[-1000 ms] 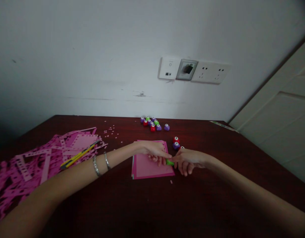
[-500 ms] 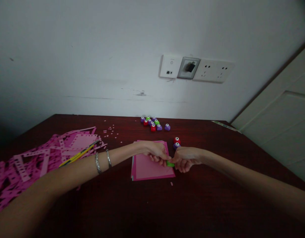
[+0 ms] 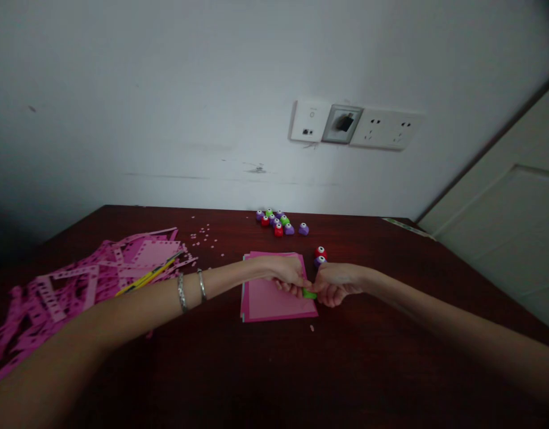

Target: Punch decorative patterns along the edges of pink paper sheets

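A small green craft punch [image 3: 309, 294] shows between my two hands at the right edge of a stack of pink paper sheets [image 3: 270, 305]. My right hand [image 3: 337, 283] is closed around the punch from the right, its fingers curled under. Over the sheets, my left hand [image 3: 290, 274] is closed, with thumb and forefinger tips against the punch's left end. Whatever lies between those left fingertips is hidden. Just behind my right hand stand a red punch [image 3: 320, 252] and a purple punch [image 3: 320, 261], each with a white eye-like top.
Several purple, red and green punches [image 3: 278, 229] stand near the wall. At the left lies a heap of pink punched strips [image 3: 89, 283], with a yellow-and-black pen-like tool [image 3: 152, 275] on it. Tiny pink cut-outs [image 3: 203, 235] are scattered behind. Sockets [image 3: 386, 129] sit on the wall.
The whole view has shifted slightly, so things appear a little further right. Both hands keep their grip at the green punch, the left hand's fingers slightly nearer my right hand.
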A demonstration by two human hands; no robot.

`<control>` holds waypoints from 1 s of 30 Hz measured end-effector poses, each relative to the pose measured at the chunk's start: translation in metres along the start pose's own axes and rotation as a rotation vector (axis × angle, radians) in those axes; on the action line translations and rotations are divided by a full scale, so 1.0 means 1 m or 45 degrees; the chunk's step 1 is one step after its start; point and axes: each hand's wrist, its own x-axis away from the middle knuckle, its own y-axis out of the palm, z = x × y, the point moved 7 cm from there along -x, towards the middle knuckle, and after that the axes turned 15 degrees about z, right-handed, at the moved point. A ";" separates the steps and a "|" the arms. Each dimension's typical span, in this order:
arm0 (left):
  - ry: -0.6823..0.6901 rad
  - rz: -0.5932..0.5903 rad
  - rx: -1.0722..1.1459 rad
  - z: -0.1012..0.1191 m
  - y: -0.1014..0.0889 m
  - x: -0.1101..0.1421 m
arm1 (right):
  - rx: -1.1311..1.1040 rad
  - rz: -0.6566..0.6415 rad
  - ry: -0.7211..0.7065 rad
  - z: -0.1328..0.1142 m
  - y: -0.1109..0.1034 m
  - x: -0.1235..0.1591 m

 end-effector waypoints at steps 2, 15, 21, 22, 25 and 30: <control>-0.009 0.013 -0.007 -0.001 0.000 0.002 | -0.012 -0.020 -0.005 0.001 0.001 0.002; 0.614 0.896 -0.760 0.019 -0.030 0.059 | 0.052 0.359 -0.314 0.003 -0.001 0.021; 0.512 0.608 -0.937 -0.014 -0.010 0.057 | 0.075 0.547 -0.422 0.004 -0.012 0.033; 0.503 0.590 -0.941 -0.018 -0.008 0.055 | 0.115 0.592 -0.485 0.001 -0.015 0.036; 0.499 0.568 -0.945 -0.024 -0.005 0.050 | 0.260 0.726 -0.781 -0.013 -0.021 0.048; 0.520 0.592 -0.965 -0.025 -0.005 0.049 | 0.452 0.722 -1.025 -0.023 -0.007 0.051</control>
